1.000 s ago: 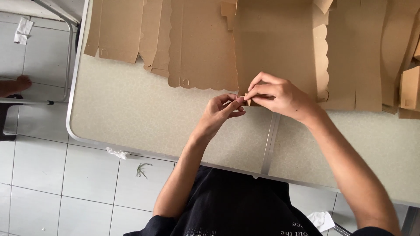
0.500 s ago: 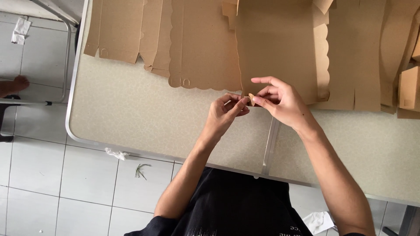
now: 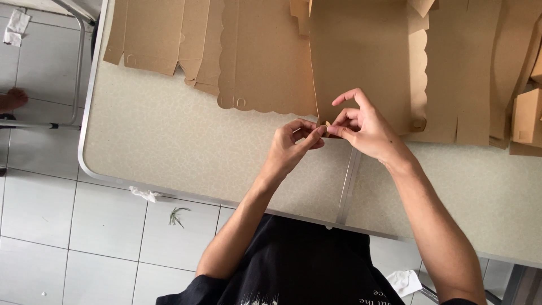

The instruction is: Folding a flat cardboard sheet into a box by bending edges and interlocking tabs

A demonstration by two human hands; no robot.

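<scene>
Brown card, thin and light, stiff enough to crease but easy to tear at its tabs. My left hand [image 3: 293, 144] and right hand [image 3: 364, 127] meet at the near corner of the flat box sheet [image 3: 361, 56] lying on the table [image 3: 169, 141]; fingers [image 3: 314, 135] of both pinch a small tab [image 3: 326, 125] there. Best hold: right at the fold line. Compared with half a second ago, my right index finger lifts free and my hands sit slightly farther apart.

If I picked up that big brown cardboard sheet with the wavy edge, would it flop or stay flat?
The scalloped cardboard sheet looks thin and lies flat on the table, so it would probably feel light and bend a bit when lifted by one edge. It shows fold lines, so it may crease there. Pushed, it would likely slide.
</scene>
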